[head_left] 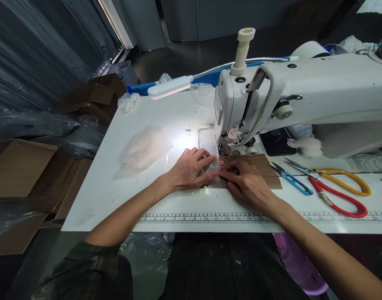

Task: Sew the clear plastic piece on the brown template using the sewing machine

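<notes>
My left hand (195, 168) lies flat with its fingers stretched over a small sheer, whitish piece (213, 166) beside the presser foot (222, 150) of a white sewing machine (318, 85). Under the sheer piece is a flat brown piece (272, 182), like cardboard, on the table. My right hand (248, 181) rests on the brown piece, index finger reaching to the sheer piece's edge near my left thumb. Its fingers are bent but apart, and I see nothing gripped in them. A small red mark (221, 162) shows near the needle area.
Blue thread snips (292, 179) and scissors with red and orange handles (340, 189) lie to the right. A pale sheer heap (143, 152) sits at left. A lamp (170, 86) hangs over the table; a printed ruler (206, 218) runs along its front. Cardboard boxes (28, 166) stand left.
</notes>
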Demonstrator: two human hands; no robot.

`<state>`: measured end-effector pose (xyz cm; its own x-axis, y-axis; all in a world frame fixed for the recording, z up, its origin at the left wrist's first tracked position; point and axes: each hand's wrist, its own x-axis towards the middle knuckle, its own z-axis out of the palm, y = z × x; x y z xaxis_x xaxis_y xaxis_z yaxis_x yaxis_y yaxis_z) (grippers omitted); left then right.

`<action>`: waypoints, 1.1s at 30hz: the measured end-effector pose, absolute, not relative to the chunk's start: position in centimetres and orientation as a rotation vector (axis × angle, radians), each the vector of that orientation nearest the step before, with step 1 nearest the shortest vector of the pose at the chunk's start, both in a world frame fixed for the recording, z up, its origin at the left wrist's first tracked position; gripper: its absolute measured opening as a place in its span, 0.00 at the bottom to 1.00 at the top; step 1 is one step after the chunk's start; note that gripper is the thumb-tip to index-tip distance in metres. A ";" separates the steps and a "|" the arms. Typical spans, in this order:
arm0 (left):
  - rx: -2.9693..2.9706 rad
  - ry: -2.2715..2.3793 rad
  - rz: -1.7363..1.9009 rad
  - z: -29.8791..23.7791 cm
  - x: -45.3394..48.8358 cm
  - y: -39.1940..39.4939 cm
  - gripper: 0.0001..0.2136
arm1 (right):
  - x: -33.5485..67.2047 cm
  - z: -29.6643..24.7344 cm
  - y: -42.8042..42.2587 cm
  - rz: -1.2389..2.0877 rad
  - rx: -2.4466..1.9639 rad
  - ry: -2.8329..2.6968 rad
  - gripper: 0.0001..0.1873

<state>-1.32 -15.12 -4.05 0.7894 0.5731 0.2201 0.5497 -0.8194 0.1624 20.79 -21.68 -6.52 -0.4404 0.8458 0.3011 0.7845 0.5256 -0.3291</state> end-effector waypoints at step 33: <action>2.962 0.835 0.501 -5.8 -0.5 -12.0 0.20 | 21.2 -7.5 -20.0 0.312 -1.314 -2.171 0.19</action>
